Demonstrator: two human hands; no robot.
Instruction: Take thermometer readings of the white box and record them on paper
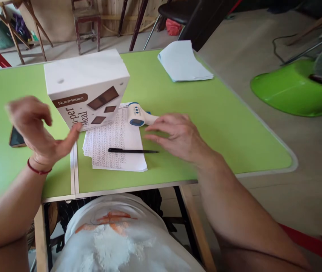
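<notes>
My left hand (40, 126) is raised beside the left face of a white box (84, 71) printed "NutriMotion". Its fingers are spread, partly blurred, and hold nothing. My right hand (179, 136) hovers at the handle end of a white and blue infrared thermometer (137, 114), thumb and fingers apart; whether a fingertip touches the handle I cannot tell. The thermometer lies at the top edge of a stack of handwritten paper sheets (132, 138). Across the lower part of that stack rests a black pen (132, 151). The box stands upright, just behind the sheets.
A dark phone (16, 138) lies on the green table (234, 143), partly behind my left hand. Folded white papers (182, 62) are at the far right edge. Beyond stand a wooden chair (85, 22) and a bright green plastic seat (293, 90).
</notes>
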